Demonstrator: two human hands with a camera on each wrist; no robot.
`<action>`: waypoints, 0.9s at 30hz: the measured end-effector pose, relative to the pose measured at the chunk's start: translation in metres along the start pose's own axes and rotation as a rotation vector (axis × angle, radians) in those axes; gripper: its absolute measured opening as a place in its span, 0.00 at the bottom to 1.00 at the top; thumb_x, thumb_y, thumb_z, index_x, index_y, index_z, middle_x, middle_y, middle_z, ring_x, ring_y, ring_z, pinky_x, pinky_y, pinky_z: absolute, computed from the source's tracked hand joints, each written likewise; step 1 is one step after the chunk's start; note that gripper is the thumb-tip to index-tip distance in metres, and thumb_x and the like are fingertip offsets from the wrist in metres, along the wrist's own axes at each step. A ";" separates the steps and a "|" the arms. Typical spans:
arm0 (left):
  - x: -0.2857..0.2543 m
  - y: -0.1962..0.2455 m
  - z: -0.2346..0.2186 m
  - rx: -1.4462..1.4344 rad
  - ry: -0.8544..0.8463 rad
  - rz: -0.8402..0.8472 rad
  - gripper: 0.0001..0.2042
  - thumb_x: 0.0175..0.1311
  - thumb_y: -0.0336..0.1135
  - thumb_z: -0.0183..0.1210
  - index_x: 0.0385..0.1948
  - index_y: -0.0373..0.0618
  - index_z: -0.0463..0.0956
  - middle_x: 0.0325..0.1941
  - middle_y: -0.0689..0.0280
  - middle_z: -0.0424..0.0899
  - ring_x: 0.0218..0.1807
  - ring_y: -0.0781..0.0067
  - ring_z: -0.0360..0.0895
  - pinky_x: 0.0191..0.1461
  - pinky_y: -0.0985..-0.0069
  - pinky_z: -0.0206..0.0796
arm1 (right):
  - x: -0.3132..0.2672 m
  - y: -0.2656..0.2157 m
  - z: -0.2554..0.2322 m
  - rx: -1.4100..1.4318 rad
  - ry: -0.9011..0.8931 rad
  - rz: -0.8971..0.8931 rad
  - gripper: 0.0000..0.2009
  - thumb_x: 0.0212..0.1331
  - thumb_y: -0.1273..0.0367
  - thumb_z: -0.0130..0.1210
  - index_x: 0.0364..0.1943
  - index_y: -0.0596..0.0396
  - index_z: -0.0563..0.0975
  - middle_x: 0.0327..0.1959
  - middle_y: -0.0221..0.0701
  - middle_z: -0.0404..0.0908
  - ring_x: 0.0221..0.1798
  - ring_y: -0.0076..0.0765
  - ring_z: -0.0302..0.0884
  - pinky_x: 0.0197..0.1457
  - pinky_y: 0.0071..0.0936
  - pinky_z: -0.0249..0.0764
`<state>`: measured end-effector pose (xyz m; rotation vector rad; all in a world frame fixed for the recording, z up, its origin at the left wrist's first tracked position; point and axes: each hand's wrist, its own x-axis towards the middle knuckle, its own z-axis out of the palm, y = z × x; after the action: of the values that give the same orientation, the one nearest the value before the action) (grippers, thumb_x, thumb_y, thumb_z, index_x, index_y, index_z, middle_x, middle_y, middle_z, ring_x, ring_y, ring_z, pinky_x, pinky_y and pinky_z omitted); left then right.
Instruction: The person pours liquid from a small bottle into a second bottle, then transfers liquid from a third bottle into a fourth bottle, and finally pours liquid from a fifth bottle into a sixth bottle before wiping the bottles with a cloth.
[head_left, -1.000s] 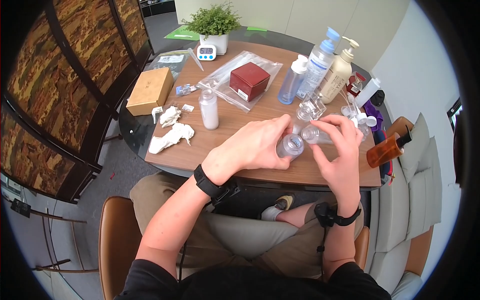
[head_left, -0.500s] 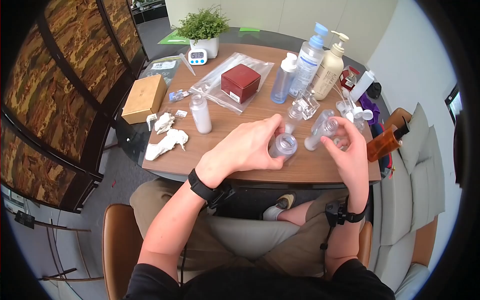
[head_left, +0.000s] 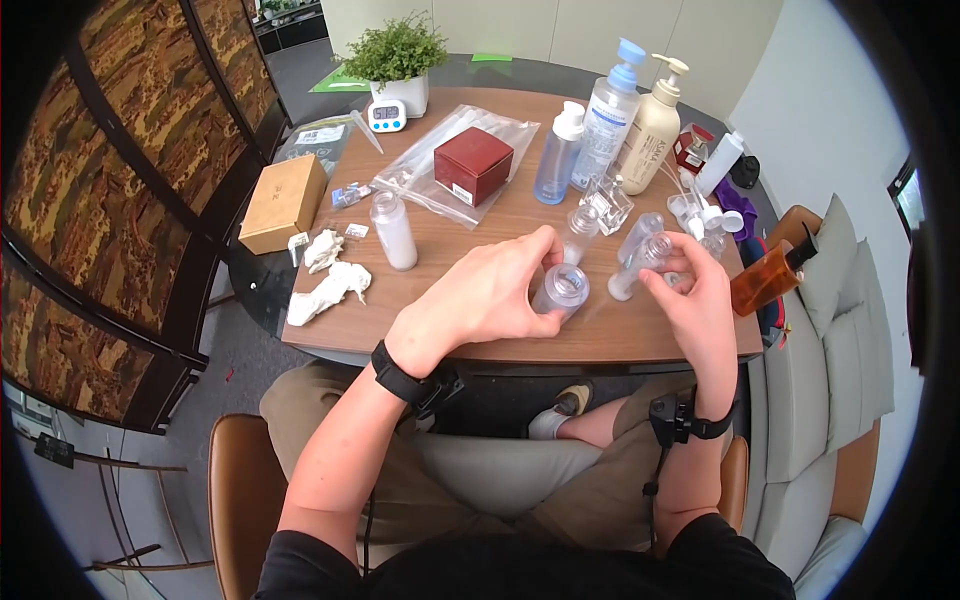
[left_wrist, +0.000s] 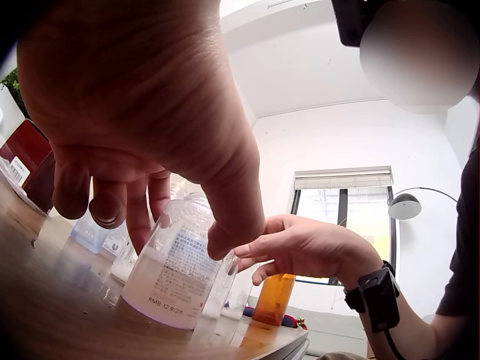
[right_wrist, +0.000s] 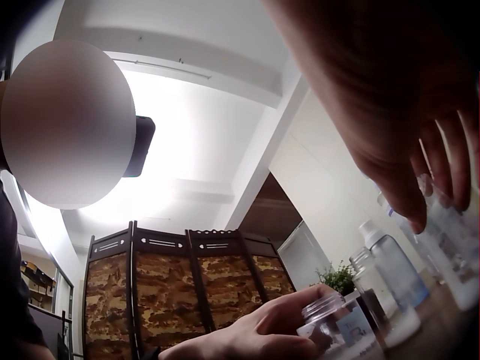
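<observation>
My left hand point(head_left: 478, 292) grips an uncapped clear bottle point(head_left: 566, 286) by its side near the table's front edge. In the left wrist view, this bottle point(left_wrist: 176, 262) bears a printed label and a little pale liquid shows low inside. My right hand point(head_left: 700, 305) pinches a slimmer clear bottle point(head_left: 640, 268) near its neck, its base leaning left over the tabletop. Just behind it lies another small clear bottle point(head_left: 642, 230). An uncapped clear bottle point(head_left: 580, 232) with whitish contents stands behind my left fingertips. Farther left stands an open bottle point(head_left: 394, 235) of milky liquid.
Pump bottles point(head_left: 610, 115) line the back right, beside a glass perfume bottle point(head_left: 606, 203). An amber bottle point(head_left: 768, 282) is at the right edge. A red box point(head_left: 474, 165) rests on a plastic bag; crumpled tissues point(head_left: 328, 290) and a cardboard box point(head_left: 285, 203) are left.
My right hand has moved right, taking the slim bottle from its tipped pose by the left bottle's mouth to a more upright one. My left hand keeps its grip.
</observation>
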<state>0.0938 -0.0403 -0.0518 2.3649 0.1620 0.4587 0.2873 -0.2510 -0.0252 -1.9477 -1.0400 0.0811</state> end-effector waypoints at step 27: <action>0.000 0.000 0.000 0.006 0.023 0.032 0.28 0.57 0.41 0.78 0.55 0.42 0.74 0.49 0.50 0.90 0.50 0.39 0.87 0.55 0.52 0.78 | -0.016 -0.035 -0.009 0.216 -0.072 -0.210 0.17 0.78 0.66 0.65 0.30 0.65 0.79 0.26 0.28 0.74 0.31 0.24 0.68 0.39 0.27 0.65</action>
<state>0.0934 -0.0400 -0.0519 2.3720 0.1360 0.5019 0.2586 -0.2602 0.0008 -1.6430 -1.2253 0.1419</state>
